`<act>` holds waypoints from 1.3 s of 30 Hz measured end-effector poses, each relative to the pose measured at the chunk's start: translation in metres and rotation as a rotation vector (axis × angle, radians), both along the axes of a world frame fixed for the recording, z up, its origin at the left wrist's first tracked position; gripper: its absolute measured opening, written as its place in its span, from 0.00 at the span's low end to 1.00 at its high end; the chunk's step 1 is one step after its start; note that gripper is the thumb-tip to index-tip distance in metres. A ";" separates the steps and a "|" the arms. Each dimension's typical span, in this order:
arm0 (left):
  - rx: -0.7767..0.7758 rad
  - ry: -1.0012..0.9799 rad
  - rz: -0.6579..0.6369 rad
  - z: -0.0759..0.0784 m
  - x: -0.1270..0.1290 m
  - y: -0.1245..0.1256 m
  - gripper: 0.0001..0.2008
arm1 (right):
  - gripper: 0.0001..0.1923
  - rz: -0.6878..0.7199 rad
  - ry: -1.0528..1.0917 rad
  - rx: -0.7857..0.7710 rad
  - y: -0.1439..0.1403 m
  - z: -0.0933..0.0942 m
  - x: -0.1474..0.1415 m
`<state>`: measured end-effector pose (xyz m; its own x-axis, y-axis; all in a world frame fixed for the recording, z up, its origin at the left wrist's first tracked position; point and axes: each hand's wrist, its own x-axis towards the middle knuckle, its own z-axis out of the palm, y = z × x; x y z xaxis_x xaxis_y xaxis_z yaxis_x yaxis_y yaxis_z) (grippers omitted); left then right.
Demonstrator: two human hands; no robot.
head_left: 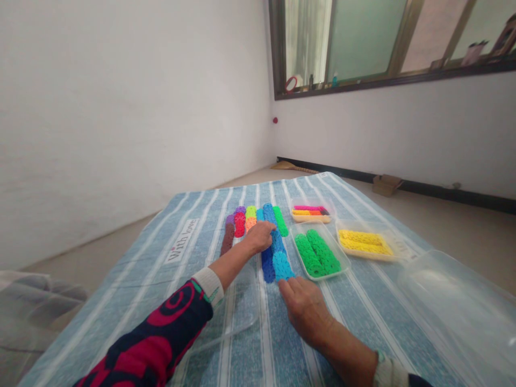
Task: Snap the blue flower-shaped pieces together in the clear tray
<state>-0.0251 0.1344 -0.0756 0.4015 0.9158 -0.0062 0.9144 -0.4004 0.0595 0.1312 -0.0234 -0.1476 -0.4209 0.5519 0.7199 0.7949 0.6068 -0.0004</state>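
Rows of coloured plastic discs lie in long stacks on a blue striped cloth (pixel 226 344). My left hand (pixel 260 236) rests on top of the light blue and dark blue rows (pixel 269 263), fingers curled over them. My right hand (pixel 304 309) lies flat on the cloth, its fingertips touching the near end of the light blue row (pixel 282 266). Brown (pixel 228 239), red (pixel 239 224), orange, purple and green (pixel 281 220) rows lie beside them.
Three clear trays sit to the right: one with green rows (pixel 318 252), one with yellow rows (pixel 365 242), one with mixed colours (pixel 310 211). A large clear lid (pixel 455 306) lies at right, another clear tray (pixel 237 317) under my left forearm. Walls and a window stand beyond.
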 end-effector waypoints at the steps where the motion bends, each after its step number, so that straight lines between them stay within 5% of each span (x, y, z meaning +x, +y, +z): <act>1: 0.004 -0.002 0.004 0.000 0.000 0.000 0.14 | 0.09 -0.010 0.004 0.001 0.000 0.000 0.000; 13: 0.013 -0.007 0.022 0.001 0.005 -0.007 0.17 | 0.09 -0.131 -0.007 -0.012 -0.002 0.001 -0.001; 22: -0.005 0.012 0.048 0.005 0.010 -0.008 0.17 | 0.08 -0.091 -0.019 -0.030 0.000 0.000 0.001; 32: -0.029 0.082 0.124 0.021 0.020 -0.009 0.17 | 0.09 -0.115 0.000 -0.013 0.000 0.000 0.000; 39: -0.002 0.081 0.161 0.027 0.025 -0.012 0.08 | 0.08 -0.115 -0.009 -0.017 0.001 -0.001 0.001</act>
<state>-0.0001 0.1224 -0.0486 0.2474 0.9683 -0.0345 0.9686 -0.2481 -0.0158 0.1323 -0.0228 -0.1483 -0.3606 0.6091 0.7063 0.8591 0.5117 -0.0027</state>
